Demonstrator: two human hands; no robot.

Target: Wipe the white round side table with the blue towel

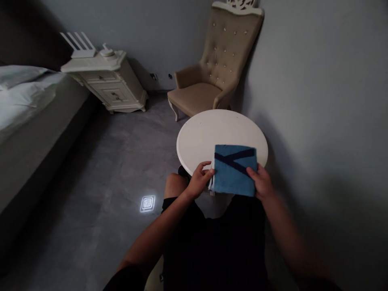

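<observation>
A folded blue towel [232, 178] with dark navy stripes is held up in front of me, over the near edge of the round white table [197, 135]. My right hand [262, 180] grips its right side, thumb on the front face and the other fingers behind it. At the left side, where white folded edges show, my left hand [200, 178] pinches the towel between thumb and fingers. Part of the left fingers is hidden behind the cloth.
A tan tufted armchair [197, 95] stands behind the table. Against the back wall, a white nightstand [106, 87] carries a router [83, 52] and a small white object [106, 51]. The bed [39, 109] lies at left, and a wall is close on the right.
</observation>
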